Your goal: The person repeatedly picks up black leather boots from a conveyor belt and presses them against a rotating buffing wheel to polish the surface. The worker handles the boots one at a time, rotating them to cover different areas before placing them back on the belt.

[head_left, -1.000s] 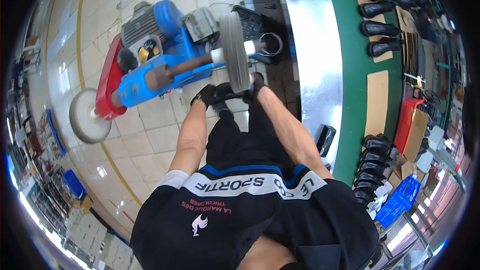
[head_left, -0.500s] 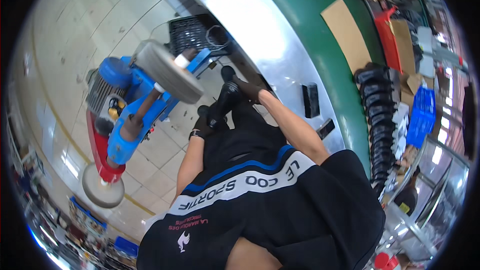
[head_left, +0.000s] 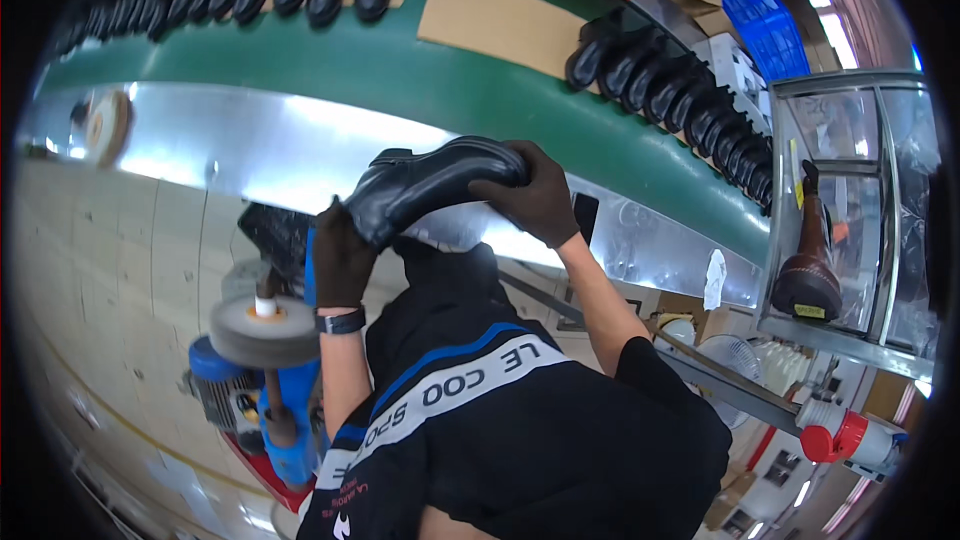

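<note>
A shiny black leather ankle boot is held on its side in both my hands, above the metal edge of the bench. My left hand, in a dark brown glove, is closed around the boot's shaft end at the lower left. At the toe, my right hand in a matching glove grips with fingers over the top and thumb beneath. The boot's heel points away from me. A dark flat object lies on the metal strip, partly hidden behind my right wrist.
Beyond the metal strip runs a green belt carrying rows of black boots and a cardboard sheet. Left and near stands a blue machine with a round buffing wheel. A glass-sided cabinet is at the right.
I have turned right, from the buffing machine toward the bench. The boot has come up from low by my legs to above the metal edge, in both hands.
</note>
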Demonstrator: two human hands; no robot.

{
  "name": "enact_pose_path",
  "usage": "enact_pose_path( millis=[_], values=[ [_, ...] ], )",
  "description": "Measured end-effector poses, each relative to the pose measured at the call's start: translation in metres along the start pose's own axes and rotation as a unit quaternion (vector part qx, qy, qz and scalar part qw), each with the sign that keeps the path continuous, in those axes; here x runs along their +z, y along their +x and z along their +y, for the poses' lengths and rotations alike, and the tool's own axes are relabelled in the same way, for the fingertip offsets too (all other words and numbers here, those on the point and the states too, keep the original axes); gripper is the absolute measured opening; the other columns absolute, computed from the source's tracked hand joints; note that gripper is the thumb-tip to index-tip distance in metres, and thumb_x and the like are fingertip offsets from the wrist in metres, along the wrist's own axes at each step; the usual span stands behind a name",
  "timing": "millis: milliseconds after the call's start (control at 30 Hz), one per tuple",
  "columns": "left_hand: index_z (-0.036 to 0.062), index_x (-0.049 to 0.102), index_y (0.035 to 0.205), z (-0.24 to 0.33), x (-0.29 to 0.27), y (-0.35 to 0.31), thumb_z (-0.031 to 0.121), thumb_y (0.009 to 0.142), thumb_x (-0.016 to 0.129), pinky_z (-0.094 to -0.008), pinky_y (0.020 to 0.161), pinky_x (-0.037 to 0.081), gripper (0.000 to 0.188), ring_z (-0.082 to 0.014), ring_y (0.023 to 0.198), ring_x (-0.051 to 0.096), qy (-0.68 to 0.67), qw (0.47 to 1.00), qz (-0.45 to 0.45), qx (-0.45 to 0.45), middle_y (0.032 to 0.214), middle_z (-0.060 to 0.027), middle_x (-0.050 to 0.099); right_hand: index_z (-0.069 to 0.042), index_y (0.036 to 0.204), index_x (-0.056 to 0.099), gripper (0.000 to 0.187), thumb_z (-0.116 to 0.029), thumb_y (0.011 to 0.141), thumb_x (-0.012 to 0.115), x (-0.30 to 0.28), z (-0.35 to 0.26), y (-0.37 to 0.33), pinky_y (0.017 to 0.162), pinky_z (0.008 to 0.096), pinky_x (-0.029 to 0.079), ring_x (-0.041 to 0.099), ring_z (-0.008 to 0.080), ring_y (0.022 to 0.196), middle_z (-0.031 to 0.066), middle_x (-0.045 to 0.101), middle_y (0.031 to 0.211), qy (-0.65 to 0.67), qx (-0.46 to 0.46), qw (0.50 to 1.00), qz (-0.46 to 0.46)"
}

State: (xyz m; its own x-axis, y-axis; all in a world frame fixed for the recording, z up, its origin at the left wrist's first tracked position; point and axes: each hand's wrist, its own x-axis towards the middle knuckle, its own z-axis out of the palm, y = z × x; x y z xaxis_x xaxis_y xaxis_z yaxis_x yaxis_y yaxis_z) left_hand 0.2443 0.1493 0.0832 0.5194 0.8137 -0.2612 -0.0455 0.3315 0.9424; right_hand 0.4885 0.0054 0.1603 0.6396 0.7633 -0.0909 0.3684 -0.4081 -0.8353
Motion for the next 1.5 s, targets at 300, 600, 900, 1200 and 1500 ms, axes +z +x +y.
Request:
enact_pose_path(
  millis=[300, 600, 900, 1200, 1500],
  values=[
    [-0.0012, 0.043, 0.136, 0.125, 0.033, 0.060, 0.037, 0.104, 0.035, -0.0405, 0.093, 0.052, 0.050, -0.0325, 0.111, 0.062, -0.104, 0.993, 0.026, -0.047, 0.122, -0.0230, 0.059, -0.001, 0.112, 0.062, 0.041, -0.023, 0.080, 0.076, -0.052, 0.187, 0.200, 0.065, 0.0386, 0.059, 0.065, 0.0263, 0.091, 0.0135, 0.064, 0.106, 0.583, 0.204, 0.731, 0.291],
    [0.0084, 0.051, 0.126, -0.041, -0.066, -0.003, 0.035, 0.100, 0.042, -0.0412, 0.079, 0.053, 0.038, -0.0314, 0.095, 0.063, -0.147, 0.952, 0.128, -0.237, 0.113, -0.0119, 0.062, -0.003, 0.117, 0.062, 0.036, -0.018, 0.085, 0.071, -0.005, 0.319, 0.322, 0.073, 0.0366, 0.057, 0.061, 0.0268, 0.095, 0.0139, 0.062, 0.111, 0.502, 0.234, 0.696, 0.456],
    [0.0025, 0.046, 0.133, -0.013, -0.031, -0.033, 0.033, 0.100, 0.042, -0.0431, 0.079, 0.056, 0.046, -0.0337, 0.101, 0.065, -0.166, 0.886, 0.291, -0.321, 0.122, -0.0199, 0.060, -0.001, 0.131, 0.048, 0.058, -0.015, 0.080, 0.071, 0.129, 0.151, 0.406, 0.077, 0.0350, 0.052, 0.054, 0.0224, 0.089, 0.0160, 0.057, 0.121, 0.670, 0.216, 0.616, 0.354],
    [-0.0012, 0.047, 0.132, 0.009, -0.018, -0.047, 0.029, 0.101, 0.043, -0.0357, 0.078, 0.057, 0.043, -0.0283, 0.102, 0.066, -0.094, 0.900, 0.311, -0.291, 0.120, -0.0180, 0.062, -0.009, 0.140, 0.034, 0.112, -0.039, 0.047, 0.088, 0.223, 0.086, 0.584, 0.097, 0.0473, 0.047, 0.057, 0.0355, 0.115, 0.0193, 0.057, 0.125, -0.001, 0.127, 0.991, 0.043],
    [0.0019, 0.043, 0.140, 0.002, 0.010, 0.033, 0.028, 0.103, 0.041, -0.0364, 0.094, 0.049, 0.046, -0.0245, 0.123, 0.054, -0.029, 0.994, 0.068, -0.077, 0.138, -0.0114, 0.051, 0.001, 0.119, 0.060, 0.061, -0.020, 0.068, 0.085, 0.144, 0.022, 0.356, 0.092, 0.0352, 0.049, 0.061, 0.0202, 0.104, 0.0094, 0.064, 0.116, 0.278, -0.150, 0.946, -0.078]
  ],
)
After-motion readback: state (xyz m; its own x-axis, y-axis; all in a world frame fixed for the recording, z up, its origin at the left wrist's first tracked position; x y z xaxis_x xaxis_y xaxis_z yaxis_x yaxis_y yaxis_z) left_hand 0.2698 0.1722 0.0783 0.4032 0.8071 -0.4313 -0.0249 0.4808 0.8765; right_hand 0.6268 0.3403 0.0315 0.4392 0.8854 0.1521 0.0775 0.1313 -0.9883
